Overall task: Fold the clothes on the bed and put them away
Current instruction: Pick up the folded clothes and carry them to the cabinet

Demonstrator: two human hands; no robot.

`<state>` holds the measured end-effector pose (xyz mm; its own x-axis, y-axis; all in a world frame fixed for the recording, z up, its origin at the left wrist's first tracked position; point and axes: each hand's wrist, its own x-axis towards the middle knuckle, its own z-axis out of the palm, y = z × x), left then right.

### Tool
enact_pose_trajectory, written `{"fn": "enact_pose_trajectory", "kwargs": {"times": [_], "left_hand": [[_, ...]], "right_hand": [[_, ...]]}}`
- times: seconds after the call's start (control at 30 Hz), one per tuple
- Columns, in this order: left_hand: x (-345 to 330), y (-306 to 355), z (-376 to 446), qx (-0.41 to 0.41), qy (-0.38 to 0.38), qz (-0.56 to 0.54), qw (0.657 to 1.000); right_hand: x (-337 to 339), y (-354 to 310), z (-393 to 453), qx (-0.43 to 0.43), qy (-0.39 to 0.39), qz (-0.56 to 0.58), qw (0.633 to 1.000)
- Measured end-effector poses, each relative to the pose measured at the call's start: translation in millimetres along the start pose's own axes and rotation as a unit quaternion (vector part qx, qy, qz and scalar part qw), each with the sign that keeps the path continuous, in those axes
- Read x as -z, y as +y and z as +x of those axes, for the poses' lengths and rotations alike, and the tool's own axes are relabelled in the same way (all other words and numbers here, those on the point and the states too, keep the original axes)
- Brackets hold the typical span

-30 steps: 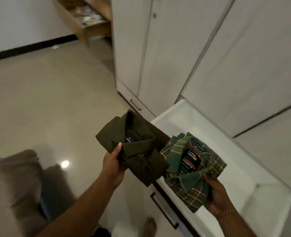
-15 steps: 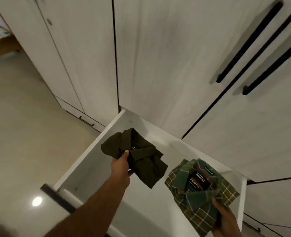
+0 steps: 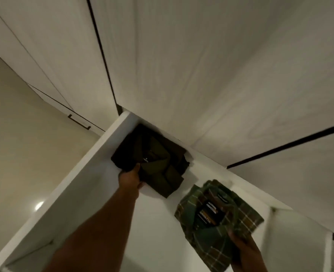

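A folded dark olive shirt (image 3: 158, 165) lies in the far left corner of the open white drawer (image 3: 80, 173), partly tucked under the wardrobe front. My left hand (image 3: 130, 178) grips its near edge, thumb on top. A folded green plaid shirt (image 3: 219, 218) with a black label hangs over the right part of the drawer. My right hand (image 3: 242, 250) holds it by its near corner, fingers curled under the cloth.
White wardrobe doors (image 3: 201, 65) with dark gaps rise right behind the drawer. A second drawer with a dark handle (image 3: 79, 121) sits closed to the left. Glossy beige floor (image 3: 15, 144) lies left of the drawer's side wall.
My left hand has pushed the olive shirt deeper into the drawer's far left corner. The plaid shirt has come lower over the drawer's right side. The view has moved closer.
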<state>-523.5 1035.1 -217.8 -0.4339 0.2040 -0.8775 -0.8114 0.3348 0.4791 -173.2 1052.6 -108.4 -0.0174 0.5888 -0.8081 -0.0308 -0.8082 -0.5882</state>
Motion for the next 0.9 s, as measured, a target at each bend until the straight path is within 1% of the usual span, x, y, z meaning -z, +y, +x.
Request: {"fn": "enact_pose_trajectory", "kwargs": {"times": [0.03, 0.07, 0.1, 0.13, 0.17, 0.2, 0.23, 0.27, 0.3, 0.33, 0.37, 0.4, 0.43, 0.47, 0.5, 0.53, 0.57, 0.6, 0.63, 0.67, 0.7, 0.8, 0.9], "left_hand": [[1, 6, 5, -0.011, 0.006, 0.003, 1.0], [3, 6, 13, -0.024, 0.011, 0.006, 1.0], [8, 6, 18, -0.031, 0.008, 0.019, 0.999], [10, 1, 19, -0.06, 0.031, 0.057, 0.996], [13, -7, 13, -0.109, 0.065, 0.116, 0.985], [19, -15, 1, -0.184, 0.113, 0.198, 0.956], [24, -25, -13, -0.282, 0.15, 0.281, 0.905], [28, -37, -28, -0.389, 0.151, 0.37, 0.83], [31, -49, -44, -0.48, 0.112, 0.456, 0.741], [31, -56, -59, -0.545, 0.051, 0.523, 0.653], [30, -62, -64, -0.587, -0.008, 0.568, 0.577], [28, -62, -60, -0.607, -0.046, 0.601, 0.518], [22, -53, -53, -0.609, -0.064, 0.626, 0.483], [14, -43, -43, -0.597, -0.072, 0.648, 0.468], [5, -29, -31, -0.582, -0.069, 0.666, 0.462], [-4, -12, -19, -0.557, -0.064, 0.692, 0.455], [-12, 5, -7, -0.52, -0.065, 0.722, 0.452], [-19, 20, 4, -0.471, -0.076, 0.752, 0.454], [-21, 30, 14, -0.424, -0.089, 0.777, 0.456], [-23, 35, 22, -0.399, -0.096, 0.788, 0.458], [-22, 35, 26, -0.393, -0.097, 0.789, 0.461], [-15, 21, 25, -0.401, -0.089, 0.782, 0.469], [-15, 18, 22, -0.359, -0.089, 0.81, 0.455]], "right_hand": [[-2, -1, 12, 0.015, -0.001, 0.017, 1.0], [-4, -4, 22, 0.018, -0.037, 0.057, 0.998], [-1, -5, 38, 0.02, -0.042, 0.062, 0.997], [-1, -9, 55, 0.012, -0.037, 0.046, 0.998], [-3, -11, 74, 0.002, -0.021, 0.052, 0.998], [-4, -15, 87, 0.0, -0.02, 0.042, 0.999], [-6, -16, 101, 0.006, -0.025, 0.016, 1.0], [-12, -18, 109, 0.025, -0.017, -0.038, 0.999], [-14, -15, 118, 0.062, 0.022, -0.092, 0.994], [-18, -10, 126, 0.094, 0.09, -0.141, 0.981], [-23, -4, 131, 0.115, 0.153, -0.171, 0.967], [-29, -2, 126, 0.136, 0.193, -0.177, 0.955], [-32, 2, 126, 0.159, 0.202, -0.152, 0.954], [-35, 6, 122, 0.178, 0.173, -0.104, 0.963], [-36, 13, 120, 0.186, 0.122, -0.061, 0.973], [-38, 17, 116, 0.199, 0.077, -0.048, 0.976], [-37, 22, 117, 0.225, 0.055, -0.079, 0.97], [-40, 24, 119, 0.246, 0.048, -0.117, 0.961], [-43, 30, 127, 0.267, 0.057, -0.15, 0.95], [-49, 33, 134, 0.277, 0.071, -0.17, 0.943], [-56, 35, 141, 0.28, 0.084, -0.181, 0.939], [-78, 39, 155, 0.249, 0.142, -0.23, 0.93], [-84, 39, 158, 0.236, 0.159, -0.269, 0.92]]}}
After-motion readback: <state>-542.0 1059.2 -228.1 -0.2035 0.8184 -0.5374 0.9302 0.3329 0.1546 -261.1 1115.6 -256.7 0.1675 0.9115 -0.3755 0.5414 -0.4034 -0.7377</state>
